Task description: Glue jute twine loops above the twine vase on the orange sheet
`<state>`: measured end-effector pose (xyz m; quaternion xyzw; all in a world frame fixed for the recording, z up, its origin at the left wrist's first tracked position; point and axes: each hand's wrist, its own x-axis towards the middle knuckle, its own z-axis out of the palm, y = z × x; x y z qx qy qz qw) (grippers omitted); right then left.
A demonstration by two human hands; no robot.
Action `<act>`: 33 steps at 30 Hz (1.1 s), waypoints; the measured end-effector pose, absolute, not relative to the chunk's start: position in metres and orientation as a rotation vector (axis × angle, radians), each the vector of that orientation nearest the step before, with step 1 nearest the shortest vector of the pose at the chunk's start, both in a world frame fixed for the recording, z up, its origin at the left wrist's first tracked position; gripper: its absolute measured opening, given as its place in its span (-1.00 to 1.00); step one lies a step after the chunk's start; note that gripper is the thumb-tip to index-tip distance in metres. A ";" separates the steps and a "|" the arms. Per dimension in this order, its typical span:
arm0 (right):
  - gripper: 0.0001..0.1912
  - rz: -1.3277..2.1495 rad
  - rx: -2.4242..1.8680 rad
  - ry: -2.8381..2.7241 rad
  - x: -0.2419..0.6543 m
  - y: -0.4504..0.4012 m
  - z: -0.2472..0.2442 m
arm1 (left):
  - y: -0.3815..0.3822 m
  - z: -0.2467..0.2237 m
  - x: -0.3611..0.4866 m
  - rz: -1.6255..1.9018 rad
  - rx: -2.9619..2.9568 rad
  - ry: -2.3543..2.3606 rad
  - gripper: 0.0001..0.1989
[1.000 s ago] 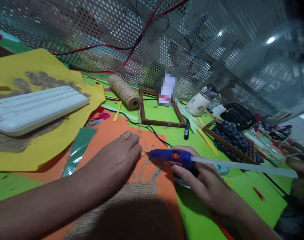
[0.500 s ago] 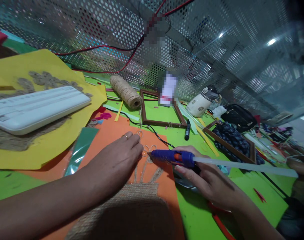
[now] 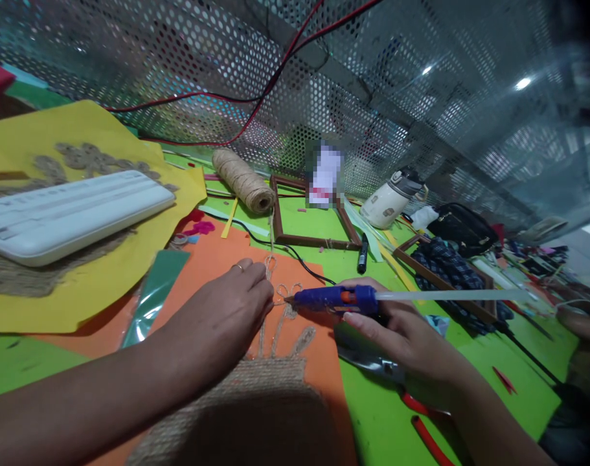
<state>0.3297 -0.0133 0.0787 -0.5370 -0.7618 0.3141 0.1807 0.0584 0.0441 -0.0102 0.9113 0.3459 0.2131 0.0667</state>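
Note:
My right hand [image 3: 401,330] grips a blue hot glue gun [image 3: 331,299], a long translucent glue stick [image 3: 450,295] jutting from its back. Its nozzle tip touches or nearly touches a small flower outline [image 3: 291,291] of twine on the orange sheet [image 3: 318,382]. Just left of the tip, my left hand [image 3: 239,301] is closed, fingertips pinching jute twine [image 3: 270,262]; the exact grip is partly hidden. Below the flower, twine stems and a leaf [image 3: 304,340] rise from a vase shape covered in twine rows [image 3: 275,375]. The twine leads back to a spool [image 3: 243,181].
A white power-bank-like device [image 3: 76,217] lies on yellow paper [image 3: 114,291] at left. Behind are a wooden frame [image 3: 318,243], a black marker [image 3: 363,254] and a bottle [image 3: 392,199]. Red-handled scissors [image 3: 414,404] lie under my right wrist. Another person's hand [image 3: 581,323] shows at far right.
The glue gun has tilted, so its stick now points almost level instead of sloping down to the right. Its nozzle shifts slightly left in view. My left hand stays almost in place.

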 end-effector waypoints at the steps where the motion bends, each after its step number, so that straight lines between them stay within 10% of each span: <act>1: -0.69 0.895 -1.513 -2.136 0.331 -0.012 0.077 | 0.044 -0.011 0.059 0.629 2.751 1.048 -0.82; 33: -0.68 0.842 -1.485 -1.956 0.332 -0.012 0.067 | 0.046 0.017 0.058 0.481 2.844 1.002 -0.77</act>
